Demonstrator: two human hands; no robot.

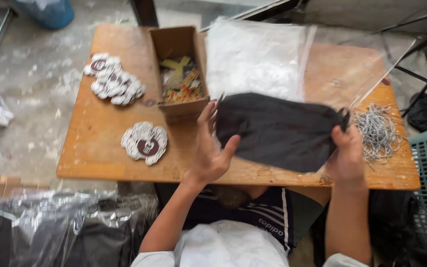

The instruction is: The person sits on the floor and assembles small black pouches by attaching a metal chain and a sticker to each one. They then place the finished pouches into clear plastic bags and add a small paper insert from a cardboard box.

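The cloth [277, 131] is black and matt, the bag [322, 64] around it clear glossy plastic. The table [95, 143] is worn bare wood, the box [179, 44] plain brown cardboard.

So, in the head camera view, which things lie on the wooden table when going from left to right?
Heap of white round badges → single round badge → open cardboard box → left hand → folded black cloth → right hand → pile of grey strings.

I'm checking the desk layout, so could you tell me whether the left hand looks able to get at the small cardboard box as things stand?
Probably yes. The left hand is open against the edge of the black folded garment, and the cardboard box stands just beyond it on the wooden table, its top open with nothing between them.
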